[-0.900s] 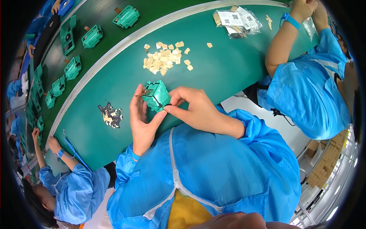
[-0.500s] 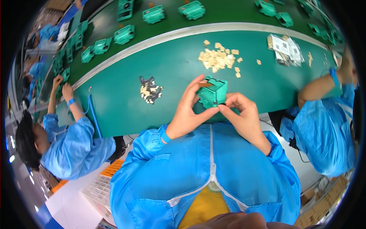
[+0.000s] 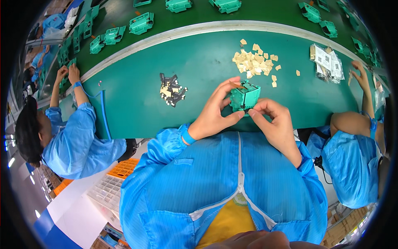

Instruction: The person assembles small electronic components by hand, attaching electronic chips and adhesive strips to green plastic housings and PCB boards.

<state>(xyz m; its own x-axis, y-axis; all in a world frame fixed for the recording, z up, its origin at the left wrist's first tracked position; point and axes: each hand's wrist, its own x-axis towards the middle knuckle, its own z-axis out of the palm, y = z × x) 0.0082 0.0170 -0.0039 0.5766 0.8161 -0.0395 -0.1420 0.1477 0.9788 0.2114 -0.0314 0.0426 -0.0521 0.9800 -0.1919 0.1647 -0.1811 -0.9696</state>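
My left hand (image 3: pixel 215 111) is closed round a boxy green plastic housing (image 3: pixel 244 96), holding it tilted above the table's near edge. An orange-brown strip sticks out at the housing's top left. At its lower near edge, my right hand (image 3: pixel 271 120) pinches a small black part (image 3: pixel 248 111) between thumb and index finger. The fingertips cover much of that part, so its shape is hard to make out. Left of my hands lies a pile of small black pieces with pale ends (image 3: pixel 172 90). Beyond the housing is a heap of cream-coloured square pads (image 3: pixel 253 62).
A pale rail (image 3: pixel 199 29) separates the green table from a belt carrying several green housings (image 3: pixel 141 23). Clear bags with white labels (image 3: pixel 327 62) lie at the right. Co-workers in blue sit on both sides; one's hand (image 3: pixel 360 74) reaches over the table at right.
The view has shifted, and the housing has turned a little in my left hand. My right fingertips have moved onto its near face. The right co-worker's hand has come to the cream pieces beside the bags.
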